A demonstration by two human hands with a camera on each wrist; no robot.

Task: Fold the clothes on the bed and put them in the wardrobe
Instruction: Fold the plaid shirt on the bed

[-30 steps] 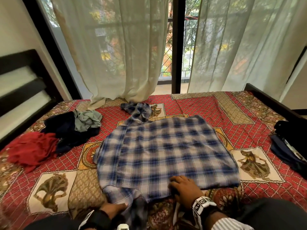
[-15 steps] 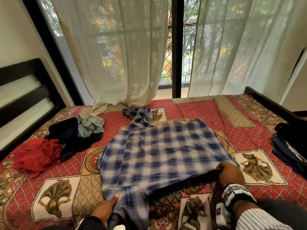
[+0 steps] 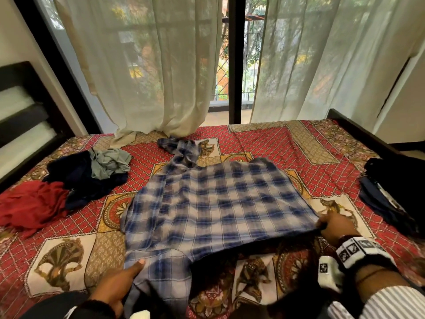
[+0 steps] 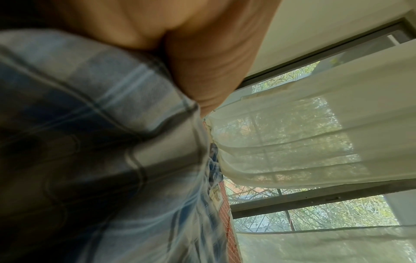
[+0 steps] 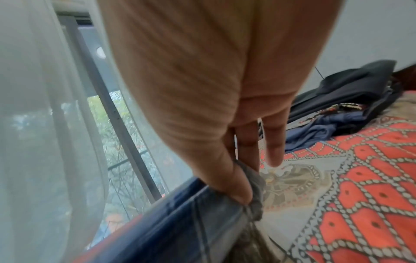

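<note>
A blue and white plaid shirt [image 3: 213, 203] lies spread on the bed, one sleeve trailing toward the window. My right hand [image 3: 323, 224] pinches the shirt's near right corner and holds that edge a little off the bedspread. The right wrist view shows the thumb and fingers of that right hand [image 5: 245, 194] closed on the shirt's corner [image 5: 202, 222]. My left hand [image 3: 134, 271] grips the near left part of the shirt, thumb on top. In the left wrist view the left hand [image 4: 202, 67] lies against the plaid cloth [image 4: 101, 115]; its fingers are hidden.
A red garment [image 3: 30, 206], a navy one [image 3: 78, 178] and a grey-green one [image 3: 110, 162] lie bunched at the left. Dark clothes [image 3: 395, 192] are piled at the right edge. The patterned bedspread [image 3: 264, 143] reaches sheer curtains [image 3: 149, 77]; a dark headboard [image 3: 20, 116] stands left.
My right hand slid from the middle of the near hem to the right corner and lifted it. My left hand shifted up the shirt's left side, thumb now on top.
</note>
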